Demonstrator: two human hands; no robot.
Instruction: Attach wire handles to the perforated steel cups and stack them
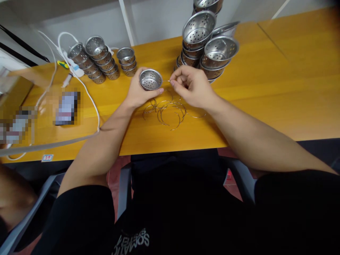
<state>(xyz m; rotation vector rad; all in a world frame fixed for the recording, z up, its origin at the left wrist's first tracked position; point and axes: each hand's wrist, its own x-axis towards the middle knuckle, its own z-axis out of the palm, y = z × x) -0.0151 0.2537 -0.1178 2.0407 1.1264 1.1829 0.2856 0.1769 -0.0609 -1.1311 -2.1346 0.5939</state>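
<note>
My left hand (138,94) is closed round a small perforated steel strainer cup (150,79), held just above the wooden table (265,92). My right hand (192,86) pinches a thin wire handle (166,81) at the cup's right rim. Below both hands, several loose curved wire handles (170,111) lie in a heap on the table.
Rows of stacked small strainer cups (99,60) lie at the back left, and a pile of larger ones (207,46) stands behind my right hand. A white power strip (71,65) and cables (90,99) lie to the left. Another person's arm (13,202) shows at the lower left.
</note>
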